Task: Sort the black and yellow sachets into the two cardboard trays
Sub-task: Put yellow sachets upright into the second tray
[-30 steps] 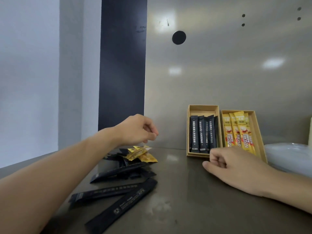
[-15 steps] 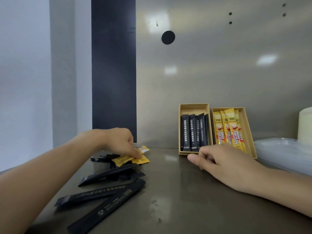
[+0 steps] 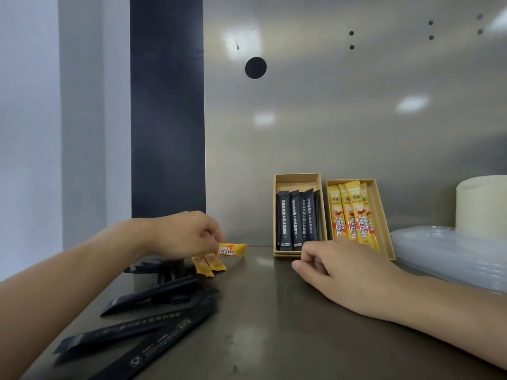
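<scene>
Two cardboard trays lean against the metal back wall. The left tray (image 3: pixel 297 178) holds several black sachets (image 3: pixel 297 218), the right tray (image 3: pixel 382 212) several yellow sachets (image 3: pixel 354 215). My left hand (image 3: pixel 183 234) pinches a yellow sachet (image 3: pixel 233 249) above a loose pile; two more yellow sachets (image 3: pixel 210 266) lie just under it. Several black sachets (image 3: pixel 153 293) are scattered on the steel counter at the lower left. My right hand (image 3: pixel 343 272) rests on the counter in front of the trays, fingers curled, holding nothing.
Clear plastic lids or trays (image 3: pixel 450 253) are stacked at the right, with a cream cylinder (image 3: pixel 482 204) behind them. A dark vertical panel (image 3: pixel 167 119) stands behind the loose pile. The metal wall has a round hole (image 3: pixel 255 67).
My left hand came down onto the pile and took hold of a yellow sachet, which now points right. My right hand stayed in front of the trays.
</scene>
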The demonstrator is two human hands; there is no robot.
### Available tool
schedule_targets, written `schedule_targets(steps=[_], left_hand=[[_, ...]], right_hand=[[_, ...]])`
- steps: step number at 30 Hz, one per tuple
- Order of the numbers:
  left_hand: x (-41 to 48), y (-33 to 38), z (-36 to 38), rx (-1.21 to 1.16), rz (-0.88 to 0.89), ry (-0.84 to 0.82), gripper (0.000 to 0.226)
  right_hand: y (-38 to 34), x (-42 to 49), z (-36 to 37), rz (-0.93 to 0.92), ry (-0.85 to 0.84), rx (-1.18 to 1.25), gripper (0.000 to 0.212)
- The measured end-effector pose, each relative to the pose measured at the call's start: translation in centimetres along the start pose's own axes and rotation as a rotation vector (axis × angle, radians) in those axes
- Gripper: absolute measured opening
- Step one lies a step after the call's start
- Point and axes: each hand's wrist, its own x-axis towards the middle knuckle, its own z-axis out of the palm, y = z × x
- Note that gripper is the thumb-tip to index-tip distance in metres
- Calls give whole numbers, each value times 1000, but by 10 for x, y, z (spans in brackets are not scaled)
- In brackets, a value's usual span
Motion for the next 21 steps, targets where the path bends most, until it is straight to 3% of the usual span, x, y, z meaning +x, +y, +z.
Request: schedule_targets(steps=[5, 13, 17, 21], left_hand=[[-1, 13, 1, -214, 133, 47, 19], [-14, 42, -1, -511, 179, -185, 37], [-15, 47, 3, -481, 184, -214, 23], [-12, 44, 6, -467, 212, -180, 12]], right_hand=[[2, 0, 0, -18, 48, 36, 19], [7, 2, 5, -25, 98, 138, 55], [5, 2, 3, -60, 68, 203, 29], [3, 1, 3, -49, 56, 218, 21]])
